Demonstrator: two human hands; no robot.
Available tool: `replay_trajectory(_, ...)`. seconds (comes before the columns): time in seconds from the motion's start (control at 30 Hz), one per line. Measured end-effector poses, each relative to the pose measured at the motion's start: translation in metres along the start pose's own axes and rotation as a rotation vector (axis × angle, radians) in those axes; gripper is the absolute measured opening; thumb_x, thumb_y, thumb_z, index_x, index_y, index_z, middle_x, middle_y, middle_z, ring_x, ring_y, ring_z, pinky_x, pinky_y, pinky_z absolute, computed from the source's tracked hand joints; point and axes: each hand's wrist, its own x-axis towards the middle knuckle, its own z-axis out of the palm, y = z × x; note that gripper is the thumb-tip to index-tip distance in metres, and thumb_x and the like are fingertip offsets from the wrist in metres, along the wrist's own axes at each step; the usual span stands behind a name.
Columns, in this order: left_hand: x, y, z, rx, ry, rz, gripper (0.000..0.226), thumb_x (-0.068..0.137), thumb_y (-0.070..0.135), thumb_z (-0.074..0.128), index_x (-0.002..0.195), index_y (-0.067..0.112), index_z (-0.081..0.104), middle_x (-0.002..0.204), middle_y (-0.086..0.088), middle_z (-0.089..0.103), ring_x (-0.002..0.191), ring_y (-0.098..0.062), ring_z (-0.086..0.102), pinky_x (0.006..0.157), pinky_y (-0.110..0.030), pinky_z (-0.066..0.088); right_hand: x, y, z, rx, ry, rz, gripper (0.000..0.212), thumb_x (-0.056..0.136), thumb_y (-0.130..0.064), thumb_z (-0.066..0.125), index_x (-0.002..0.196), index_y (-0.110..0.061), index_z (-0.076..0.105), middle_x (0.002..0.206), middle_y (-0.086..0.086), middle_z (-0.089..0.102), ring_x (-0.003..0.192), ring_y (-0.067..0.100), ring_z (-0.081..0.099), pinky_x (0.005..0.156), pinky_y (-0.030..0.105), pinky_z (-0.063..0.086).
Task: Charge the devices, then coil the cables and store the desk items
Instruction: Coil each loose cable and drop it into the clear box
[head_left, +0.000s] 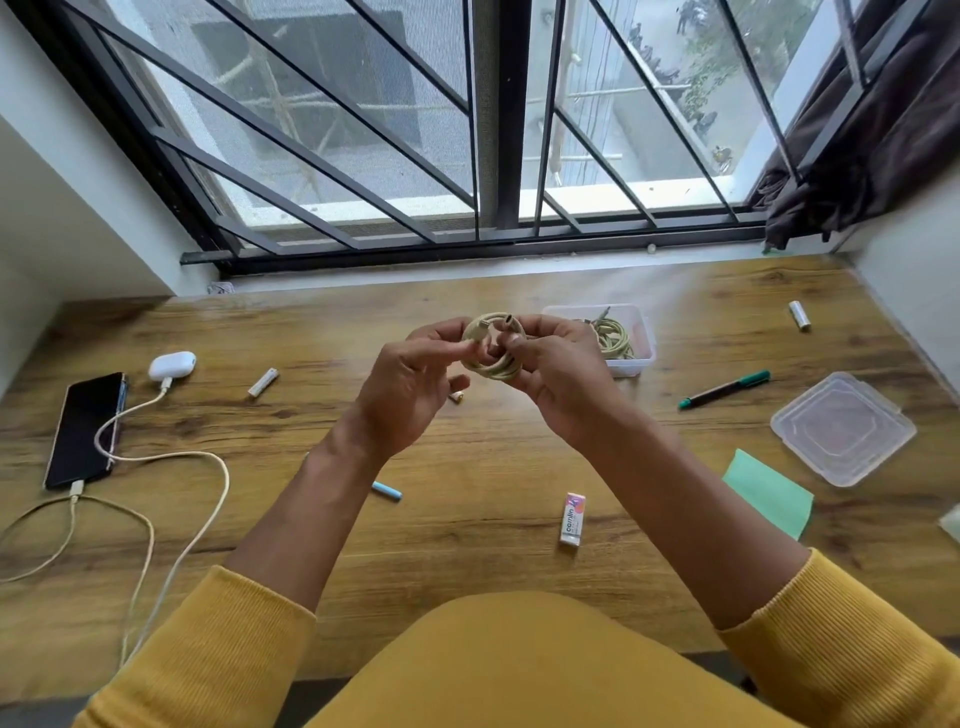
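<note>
One coiled cable (491, 349), pinched betw. left hand (410, 387) & right hand (558, 382); clear box (641, 332) just beyond right hand, on desk (467, 519).

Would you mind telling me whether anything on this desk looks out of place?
Yes: batteries lie scattered far apart, and the lid sits off its plastic box, which already holds a cable. Nothing looks damaged or spilled.

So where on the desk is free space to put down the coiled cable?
Bare wood lies between the eraser and the marker, and between the battery and the window sill. It is crowded around the phone with its cables, and near the lid.
</note>
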Motion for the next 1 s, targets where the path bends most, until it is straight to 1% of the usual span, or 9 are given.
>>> replay_trajectory(0.1, 0.004, -0.005, 0.002, 0.084, 0.123, -0.035, 0.012, 0.092, 0.027, 0.061, 0.098, 0.017, 0.062, 0.091, 0.005, 0.062, 0.091, -0.011, 0.056, 0.080, -0.038, 0.037, 0.003, 0.003, -0.003, -0.085, 0.051, -0.038, 0.014, 0.099, 0.009, 0.060, 0.110, 0.009, 0.069, 0.088, 0.018, 0.066, 0.082, 0.028, 0.070, 0.087, 0.050, 0.064)
replay_trajectory(0.27, 0.011, -0.018, 0.004, 0.258, 0.510, 0.048, 0.036, 0.101, 0.048, 0.066, 0.093, 0.015, 0.077, 0.083, 0.002, 0.068, 0.077, -0.012, 0.064, 0.068, -0.033, 0.053, 0.001, 0.005, -0.009, -0.259, 0.050, -0.107, 0.010, 0.097, -0.002, 0.070, 0.106, 0.000, 0.075, 0.090, 0.012, 0.071, 0.086, 0.024, 0.069, 0.094, 0.053, 0.059)
replay_trajectory(0.33, 0.013, -0.023, 0.005, 0.285, 0.549, 0.078, 0.038, 0.101, 0.049, 0.064, 0.099, 0.016, 0.081, 0.083, -0.001, 0.069, 0.074, -0.015, 0.066, 0.062, -0.035, 0.058, -0.001, 0.006, -0.010, -0.210, 0.012, -0.136, 0.020, 0.094, 0.002, 0.071, 0.114, -0.002, 0.074, 0.095, 0.014, 0.071, 0.089, 0.026, 0.068, 0.093, 0.051, 0.059)
replay_trajectory(0.47, 0.015, -0.033, 0.009, 0.283, 0.626, 0.096, 0.031, 0.105, 0.043, 0.063, 0.108, 0.016, 0.078, 0.083, -0.005, 0.071, 0.074, -0.025, 0.070, 0.065, -0.050, 0.064, 0.000, 0.007, -0.010, -0.114, -0.062, -0.162, 0.039, 0.091, 0.005, 0.073, 0.127, -0.010, 0.069, 0.093, 0.014, 0.069, 0.085, 0.025, 0.069, 0.088, 0.043, 0.059)
replay_trajectory(0.63, 0.021, -0.035, 0.011, 0.277, 0.694, 0.035, 0.031, 0.110, 0.035, 0.055, 0.105, 0.009, 0.072, 0.085, -0.010, 0.072, 0.072, -0.028, 0.072, 0.064, -0.047, 0.064, -0.002, 0.009, -0.008, 0.057, -0.217, -0.091, 0.028, 0.102, 0.001, 0.058, 0.126, -0.006, 0.070, 0.089, 0.007, 0.071, 0.083, 0.016, 0.067, 0.088, 0.037, 0.058)
replay_trajectory(0.7, 0.024, -0.034, 0.012, 0.265, 0.739, 0.000, 0.032, 0.111, 0.034, 0.054, 0.103, 0.007, 0.071, 0.086, -0.011, 0.071, 0.072, -0.027, 0.071, 0.063, -0.044, 0.064, -0.004, 0.011, -0.007, 0.076, -0.233, -0.097, 0.021, 0.099, -0.004, 0.062, 0.117, -0.006, 0.072, 0.090, 0.006, 0.072, 0.082, 0.017, 0.068, 0.088, 0.036, 0.059)
replay_trajectory(0.8, 0.023, -0.031, 0.014, 0.289, 0.749, 0.048, 0.031, 0.109, 0.036, 0.057, 0.101, 0.010, 0.072, 0.084, -0.006, 0.071, 0.070, -0.020, 0.071, 0.060, -0.040, 0.062, -0.003, 0.012, -0.008, -0.002, -0.147, -0.140, 0.018, 0.090, -0.012, 0.075, 0.106, -0.006, 0.072, 0.083, 0.005, 0.071, 0.077, 0.019, 0.069, 0.085, 0.043, 0.062)
replay_trajectory(0.93, 0.020, -0.030, 0.023, 0.411, 0.728, 0.186, 0.028, 0.107, 0.033, 0.061, 0.102, 0.008, 0.072, 0.085, -0.004, 0.075, 0.075, -0.013, 0.073, 0.061, -0.024, 0.056, 0.001, 0.010, -0.009, -0.104, 0.067, -0.225, 0.016, 0.099, -0.015, 0.072, 0.108, -0.002, 0.068, 0.081, 0.010, 0.069, 0.074, 0.020, 0.068, 0.078, 0.054, 0.063)
replay_trajectory(1.0, 0.021, -0.029, 0.026, 0.465, 0.733, 0.227, 0.025, 0.106, 0.032, 0.064, 0.100, 0.010, 0.074, 0.083, -0.001, 0.076, 0.076, -0.014, 0.074, 0.065, -0.027, 0.058, 0.000, 0.008, -0.008, -0.128, 0.149, -0.264, 0.015, 0.100, -0.014, 0.070, 0.110, -0.004, 0.064, 0.078, 0.011, 0.072, 0.071, 0.023, 0.070, 0.075, 0.053, 0.063)
